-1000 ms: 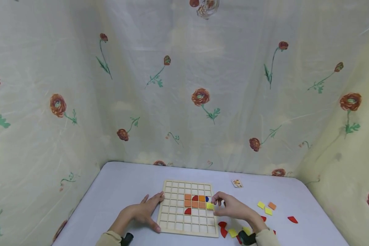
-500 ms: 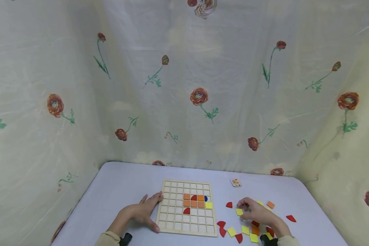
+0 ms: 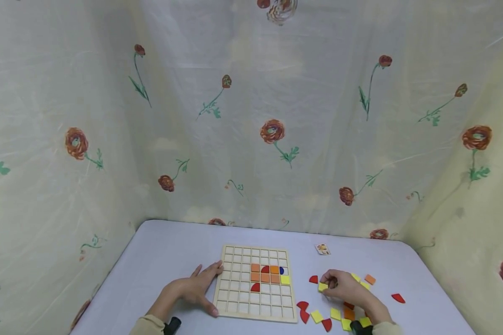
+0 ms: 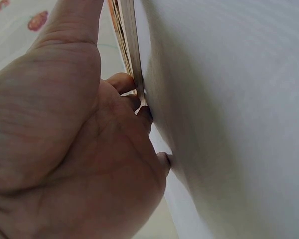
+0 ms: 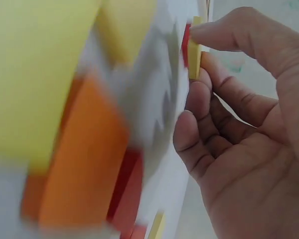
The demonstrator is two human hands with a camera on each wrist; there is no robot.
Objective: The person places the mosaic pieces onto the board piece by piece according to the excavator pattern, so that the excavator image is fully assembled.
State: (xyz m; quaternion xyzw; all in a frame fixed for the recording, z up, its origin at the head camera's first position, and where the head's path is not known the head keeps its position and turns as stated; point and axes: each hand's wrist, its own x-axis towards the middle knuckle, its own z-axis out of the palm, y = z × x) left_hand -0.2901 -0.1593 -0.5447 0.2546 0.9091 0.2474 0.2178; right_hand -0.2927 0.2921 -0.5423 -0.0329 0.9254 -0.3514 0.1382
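Observation:
A wooden grid board [image 3: 232, 298] lies on the table, with orange, red, blue and yellow pieces set in some of its squares. My left hand [image 3: 197, 287] rests along the board's left edge, fingers spread and straight. In the left wrist view the fingertips of that hand [image 4: 84, 134] meet the board's side edge. To the right of the board, my right hand [image 3: 344, 286] pinches a yellow square tile [image 3: 322, 287] between thumb and fingers. The right wrist view shows this tile [image 5: 194, 52] on edge in the pinch, just off the table surface.
Loose pieces lie around my right hand: a red quarter-circle [image 3: 313, 279], an orange square [image 3: 349, 313], a yellow square [image 3: 316, 317] and several others. A small printed card [image 3: 322, 249] is behind them. A flowered curtain [image 3: 218, 200] stands behind the table.
My right hand has moved right, from the board's right edge to the loose pieces, and now lifts a yellow square tile. The left hand stays in place.

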